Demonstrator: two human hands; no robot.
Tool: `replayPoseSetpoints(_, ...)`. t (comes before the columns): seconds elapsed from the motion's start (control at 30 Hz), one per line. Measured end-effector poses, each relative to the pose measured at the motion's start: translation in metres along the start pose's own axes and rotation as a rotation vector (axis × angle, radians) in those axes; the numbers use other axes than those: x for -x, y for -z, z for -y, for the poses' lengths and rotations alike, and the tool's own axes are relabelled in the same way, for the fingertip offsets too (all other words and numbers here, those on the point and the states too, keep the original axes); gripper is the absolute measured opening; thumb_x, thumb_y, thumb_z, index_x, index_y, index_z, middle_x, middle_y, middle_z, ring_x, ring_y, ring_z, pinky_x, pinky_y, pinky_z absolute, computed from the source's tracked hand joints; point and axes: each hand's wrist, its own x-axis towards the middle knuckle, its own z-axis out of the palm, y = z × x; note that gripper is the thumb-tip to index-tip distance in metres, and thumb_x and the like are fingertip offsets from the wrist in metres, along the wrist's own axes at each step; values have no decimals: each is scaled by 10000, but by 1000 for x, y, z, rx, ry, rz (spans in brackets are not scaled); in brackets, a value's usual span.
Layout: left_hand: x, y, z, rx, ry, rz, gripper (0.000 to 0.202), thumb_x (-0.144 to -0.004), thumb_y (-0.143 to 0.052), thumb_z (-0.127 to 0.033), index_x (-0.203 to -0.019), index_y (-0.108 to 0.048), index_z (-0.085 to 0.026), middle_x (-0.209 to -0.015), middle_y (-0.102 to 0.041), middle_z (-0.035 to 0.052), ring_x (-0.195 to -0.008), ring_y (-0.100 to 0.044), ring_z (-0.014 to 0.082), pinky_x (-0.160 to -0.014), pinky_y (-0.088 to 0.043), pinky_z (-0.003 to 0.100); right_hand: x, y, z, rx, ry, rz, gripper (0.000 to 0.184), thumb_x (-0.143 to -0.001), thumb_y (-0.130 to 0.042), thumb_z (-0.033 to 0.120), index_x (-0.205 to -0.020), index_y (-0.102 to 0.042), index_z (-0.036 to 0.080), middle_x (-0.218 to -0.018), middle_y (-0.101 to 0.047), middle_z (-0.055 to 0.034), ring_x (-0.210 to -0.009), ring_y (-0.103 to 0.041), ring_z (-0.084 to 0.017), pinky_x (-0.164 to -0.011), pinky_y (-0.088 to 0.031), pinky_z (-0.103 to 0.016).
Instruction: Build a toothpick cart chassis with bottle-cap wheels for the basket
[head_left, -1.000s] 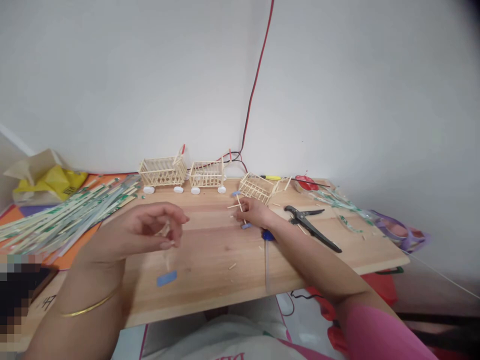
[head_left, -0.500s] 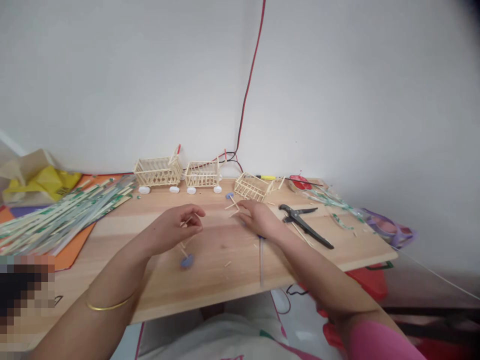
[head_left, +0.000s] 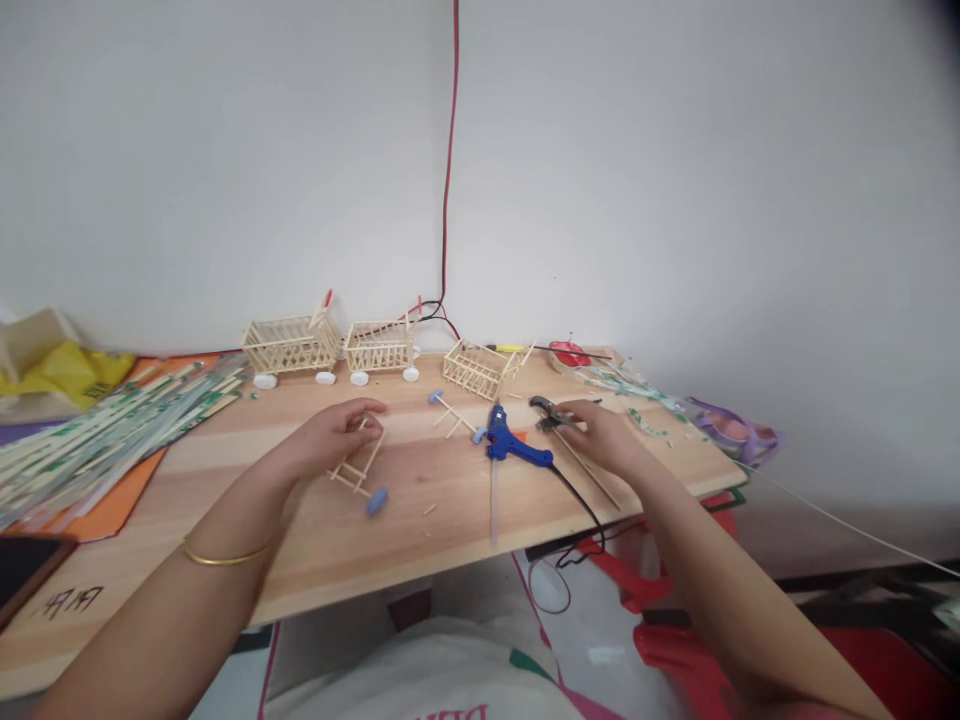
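My left hand (head_left: 337,435) pinches a small frame of thin wooden sticks (head_left: 351,474), with a blue wheel (head_left: 376,501) at its lower corner. Fingers of my right hand (head_left: 600,432) close around the black-handled pliers (head_left: 546,411), which lie on the table; part of a handle is hidden under the hand. Between my hands lies a stick axle (head_left: 454,414) with a blue wheel at each end and short crosspieces. Beside it rests a blue glue gun (head_left: 514,444), a clear glue stick coming out of its back. A loose wooden stick (head_left: 589,468) lies below the pliers.
Two stick carts (head_left: 292,345) (head_left: 381,348) with white wheels stand by the wall, and a wheelless stick cart (head_left: 474,370) leans beside them. Bundled sticks (head_left: 127,435) cover the left side. A red container (head_left: 568,354) and plastic wrapping (head_left: 637,385) are at the right.
My right hand has left the stick axle and moved right onto the pliers, uncovering the blue glue gun. My left hand still has the stick frame, now more visible. The view has shifted right.
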Motion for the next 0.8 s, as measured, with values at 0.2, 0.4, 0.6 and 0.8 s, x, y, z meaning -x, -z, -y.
replayPoseSetpoints(0.2, 2, 7, 0, 115, 67, 35, 685, -625, -707, -441, -1218, -489, -177, -933, -637, 56, -646, -565, 149, -529, -410, 243, 5, 12, -45, 195, -191, 156, 539, -734, -643, 424, -1189, -608, 138, -1129, -648, -172, -987, -619, -296, -793, -461, -356)
replayPoseSetpoints(0.4, 3, 8, -1, 105, 115, 10, 706, -609, -733, -416, -1223, -473, -183, -1010, -623, 81, -715, -603, 169, -545, -438, 246, 8, -10, -55, 155, -99, 191, 219, -784, -545, 377, -783, -631, 176, -742, -672, -84, -667, -610, -218, -574, -373, -289)
replayPoseSetpoints(0.6, 7, 4, 12, 86, 88, -37, 652, -648, -710, -421, -1214, -515, -164, -1057, -615, 99, -933, -627, 231, -719, -504, 311, 15, -12, -57, 75, -105, 51, 213, -801, -471, 344, -786, -583, 163, -764, -659, -126, -683, -604, -239, -594, -394, -312)
replayPoseSetpoints(0.8, 14, 2, 17, -19, 45, -145, 578, -698, -656, -462, -1191, -565, -174, -1065, -650, 103, -888, -646, 236, -673, -501, 303, 44, 18, -45, -207, -236, -142, 212, -744, -561, 409, -840, -568, 221, -763, -637, -62, -704, -605, -236, -619, -454, -333)
